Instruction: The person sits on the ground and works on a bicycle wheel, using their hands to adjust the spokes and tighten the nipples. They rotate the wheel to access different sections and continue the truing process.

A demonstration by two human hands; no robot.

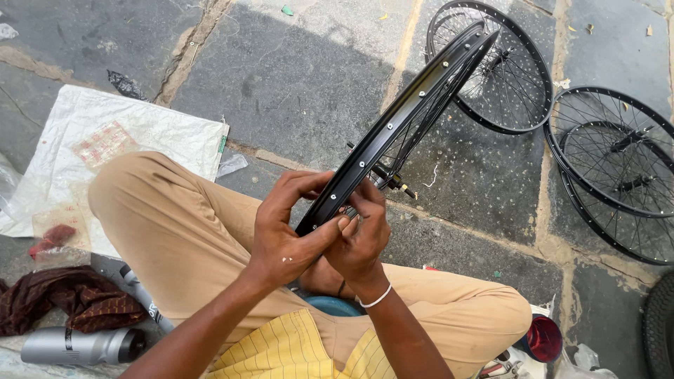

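Note:
I hold a black spoked bicycle wheel rim point(411, 112) edge-on over my lap, running from my hands up toward the top right. My left hand point(284, 235) grips the near end of the rim from the left, thumb pressed on its outer face. My right hand point(361, 235) clasps the rim from the right, with the fingertips at a spoke hole near the bottom. The hub and axle point(393, 181) show just beyond my right hand.
Three more black spoked wheels lie on the stone floor, one at top point(516, 98) and two stacked at the right point(618, 175). A white sack point(105, 140) lies to the left, with a dark cloth point(67, 298), a grey bottle point(77, 345) and a red can point(544, 339) nearby.

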